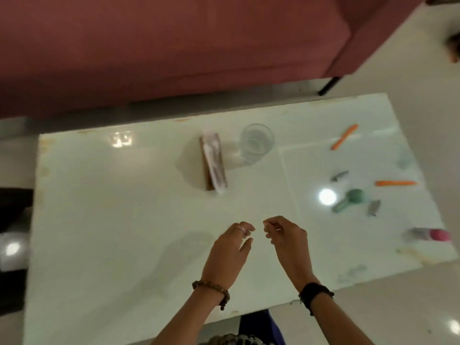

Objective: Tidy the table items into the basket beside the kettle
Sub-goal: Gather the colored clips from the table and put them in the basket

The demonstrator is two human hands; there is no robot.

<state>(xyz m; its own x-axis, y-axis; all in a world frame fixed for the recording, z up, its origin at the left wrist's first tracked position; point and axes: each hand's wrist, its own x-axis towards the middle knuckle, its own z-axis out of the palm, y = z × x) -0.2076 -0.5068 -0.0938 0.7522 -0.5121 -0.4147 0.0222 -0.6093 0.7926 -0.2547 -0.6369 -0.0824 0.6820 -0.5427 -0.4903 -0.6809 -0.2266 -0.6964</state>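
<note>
My left hand [232, 247] and my right hand [286, 236] hover close together over the near middle of the white table [124, 207], fingers loosely curled and holding nothing that I can make out. Loose items lie at the table's right end: two orange sticks [344, 136] [395, 183], a green round-headed tool [349, 200], two small grey pieces [339, 176] [374, 207] and a pink-capped tube [431, 234]. A clear glass [256, 144] and a flat packet with white cutlery [214, 161] sit in the middle. No basket or kettle is in view.
A dark red sofa [174, 46] runs along the far side of the table, its black leg [328, 85] near the far right corner. Pale tiled floor [410, 70] surrounds the table. A dark object [12, 207] stands off the left edge.
</note>
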